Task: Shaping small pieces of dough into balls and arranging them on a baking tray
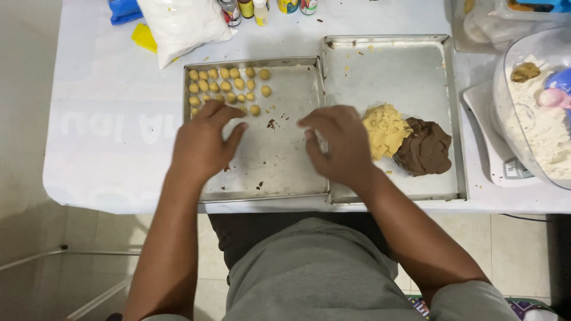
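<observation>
Left hand (202, 145) touching dough balls (229, 86); right hand (336, 142) beside, empty.

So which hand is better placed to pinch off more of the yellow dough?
Probably the right hand: it sits beside the yellow dough in the right tray. The left hand is over by the small dough balls.

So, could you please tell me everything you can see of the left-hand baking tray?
The left tray is a shallow, square metal pan with a raised rim, dull and scuffed, lying flat on the white-covered table. Its right edge sits against a second tray. Small pale dough balls fill its far left corner in rough rows; dark crumbs dot the bare part. The left hand rests over it beside the balls, and the right hand lies across its right rim.
</observation>
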